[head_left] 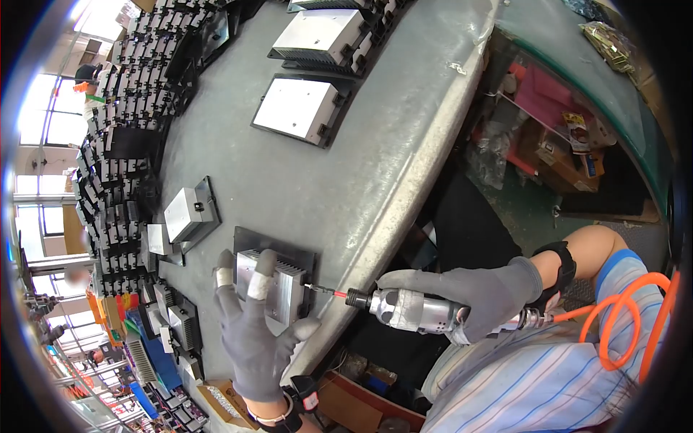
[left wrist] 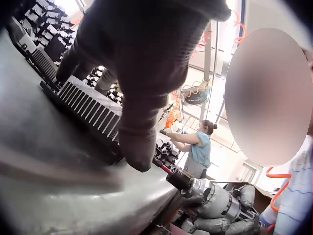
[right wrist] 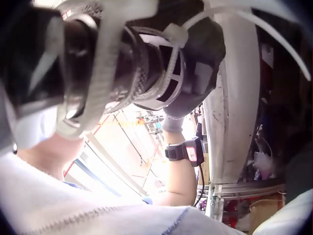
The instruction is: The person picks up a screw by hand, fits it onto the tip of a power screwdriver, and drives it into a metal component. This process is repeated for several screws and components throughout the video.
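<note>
A finned metal heat sink (head_left: pixel 287 294) sits on a black plate (head_left: pixel 278 242) near the table's front edge. My gloved left hand (head_left: pixel 253 353) lies over it with fingers spread, two taped fingertips on its top and the thumb apart toward the table edge. In the left wrist view the fins (left wrist: pixel 90 106) show beneath the fingers. My gloved right hand (head_left: pixel 494 292) grips an air screwdriver (head_left: pixel 411 310) held level, the thumb side along its body. Its thin bit (head_left: pixel 325 290) points at the heat sink's near side, the tip right at that face.
An orange air hose (head_left: pixel 610 325) coils from the screwdriver's rear. More heat sink units (head_left: pixel 296 108) stand farther along the table (head_left: pixel 238 151), and stacked rows (head_left: pixel 130 173) line its far side. A small parts box (head_left: pixel 224 404) is near the left wrist. Another person (left wrist: pixel 198 147) works behind.
</note>
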`<state>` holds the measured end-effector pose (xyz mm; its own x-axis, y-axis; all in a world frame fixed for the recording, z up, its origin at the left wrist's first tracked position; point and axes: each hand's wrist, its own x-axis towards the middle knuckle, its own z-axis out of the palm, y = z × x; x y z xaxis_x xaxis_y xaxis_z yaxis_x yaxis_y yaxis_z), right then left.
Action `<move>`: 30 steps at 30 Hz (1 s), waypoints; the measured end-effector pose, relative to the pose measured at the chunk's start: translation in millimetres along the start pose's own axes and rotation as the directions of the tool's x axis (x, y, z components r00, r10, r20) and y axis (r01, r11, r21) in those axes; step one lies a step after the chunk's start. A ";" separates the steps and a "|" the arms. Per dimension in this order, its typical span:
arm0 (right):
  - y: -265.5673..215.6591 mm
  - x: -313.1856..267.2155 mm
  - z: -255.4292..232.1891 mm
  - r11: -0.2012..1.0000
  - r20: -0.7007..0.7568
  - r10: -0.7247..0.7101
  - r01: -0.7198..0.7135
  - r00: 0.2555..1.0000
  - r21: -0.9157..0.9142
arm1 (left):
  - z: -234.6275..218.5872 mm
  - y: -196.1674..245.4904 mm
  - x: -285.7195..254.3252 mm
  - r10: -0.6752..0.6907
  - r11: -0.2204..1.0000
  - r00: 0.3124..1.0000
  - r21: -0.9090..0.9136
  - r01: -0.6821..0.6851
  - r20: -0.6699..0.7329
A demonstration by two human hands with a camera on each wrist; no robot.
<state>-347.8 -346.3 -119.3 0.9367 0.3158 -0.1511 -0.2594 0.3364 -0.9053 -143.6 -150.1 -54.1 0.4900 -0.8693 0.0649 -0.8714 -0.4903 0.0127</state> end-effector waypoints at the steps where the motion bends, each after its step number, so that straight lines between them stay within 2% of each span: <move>1: -0.5 0.8 -0.7 1.000 0.004 0.012 -0.012 1.000 0.016 | 1.5 -0.8 1.5 -0.025 0.992 0.998 -0.124 0.032 0.057; 2: -0.3 0.6 -1.2 1.000 0.004 0.011 -0.011 1.000 0.021 | 2.4 -1.0 3.1 -0.041 0.967 0.992 -0.245 0.070 0.119; 5: -2.2 -0.4 -2.8 1.000 -0.011 0.007 -0.007 1.000 0.002 | 1.8 0.4 4.7 -0.038 0.962 0.992 -0.264 0.070 0.124; 7: -5.8 0.8 -5.0 0.995 0.011 0.104 -0.104 0.994 -0.007 | 2.6 -0.4 4.1 -0.041 0.958 0.992 -0.276 0.072 0.119; 8: -4.9 0.9 -4.5 0.994 0.011 0.105 -0.105 0.994 -0.008 | 3.0 -1.2 4.0 -0.034 0.960 0.993 -0.273 0.064 0.113; 10: -2.1 1.9 -2.6 1.000 -0.021 -0.004 0.004 1.000 -0.023 | 2.7 -1.7 4.2 -0.027 0.962 0.994 -0.269 0.054 0.106; 17: -4.8 4.1 -0.8 0.998 -0.020 0.055 -0.055 0.998 0.022 | 0.5 -0.1 5.1 -0.018 0.980 0.994 -0.196 0.039 0.107; 20: -7.2 5.4 -0.1 1.000 -0.025 0.007 -0.007 1.000 -0.003 | -0.2 -1.1 6.2 0.018 0.990 0.995 -0.141 -0.004 0.099; 22: -7.5 6.7 0.0 0.993 -0.011 0.094 -0.094 0.995 0.068 | 0.7 -1.0 4.6 0.031 0.993 0.995 -0.119 -0.019 0.098; 26: -6.2 7.6 3.1 0.999 -0.039 0.037 -0.036 0.999 0.027 | 0.3 -0.1 4.1 0.032 0.991 0.995 -0.136 -0.018 0.097; 28: -6.0 8.9 1.9 0.981 -0.018 0.106 -0.101 0.994 0.165 | 1.0 -0.4 3.7 0.030 0.992 0.996 -0.123 -0.019 0.089; 30: -8.4 8.4 2.8 0.981 -0.030 0.106 -0.100 0.994 0.164 | 1.9 -1.1 4.1 0.065 0.994 0.997 -0.087 -0.060 0.050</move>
<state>-338.4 -343.9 -111.9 0.9105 0.3230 -0.2581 -0.3867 0.4444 -0.8081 -140.7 -153.3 -55.7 0.4329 -0.9013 0.0157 -0.8980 -0.4296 0.0951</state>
